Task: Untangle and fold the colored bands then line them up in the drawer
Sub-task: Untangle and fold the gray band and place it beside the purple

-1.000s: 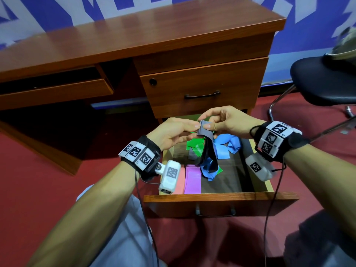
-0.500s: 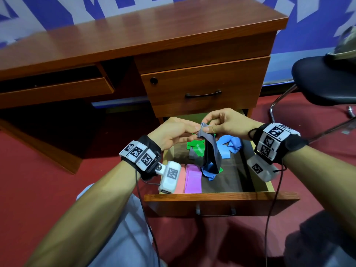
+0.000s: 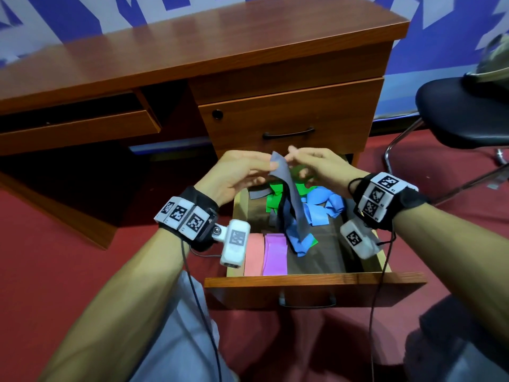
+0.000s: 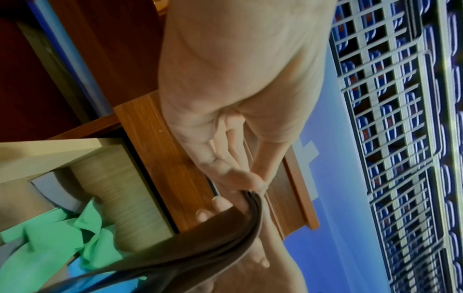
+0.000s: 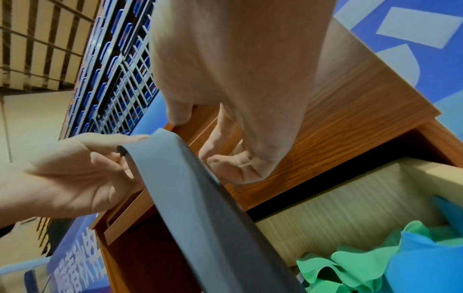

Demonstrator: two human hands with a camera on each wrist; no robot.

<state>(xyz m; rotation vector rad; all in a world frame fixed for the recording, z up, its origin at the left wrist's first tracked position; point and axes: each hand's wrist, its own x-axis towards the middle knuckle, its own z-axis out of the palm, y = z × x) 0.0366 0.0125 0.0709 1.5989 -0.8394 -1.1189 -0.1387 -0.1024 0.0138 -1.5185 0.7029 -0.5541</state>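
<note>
A grey band (image 3: pixel 292 194) hangs over the open drawer (image 3: pixel 314 285), and my left hand (image 3: pixel 268 168) pinches its top edge between thumb and fingers (image 4: pixel 250 182). My right hand (image 3: pixel 290 157) is right beside that edge. In the right wrist view its thumb (image 5: pixel 177 115) and forefinger are apart and off the grey band (image 5: pixel 190 188). A blue band (image 3: pixel 296 242) is tangled in the grey band's lower end. Loose green bands (image 3: pixel 275 199) and light-blue bands (image 3: pixel 322 208) lie in a heap at the drawer's back. A pink band (image 3: pixel 253 253) and a purple band (image 3: pixel 275 253) lie folded side by side at the front left.
The drawer sticks out of a brown desk (image 3: pixel 192 51) beneath a closed drawer (image 3: pixel 289 119). A black chair (image 3: pixel 462 114) stands to the right on the red floor. Bare drawer bottom (image 3: pixel 330 252) shows to the right of the folded bands.
Both hands have lifted the grey band's top a little higher. The right hand's pinch on it has come apart, and the left hand still holds it.
</note>
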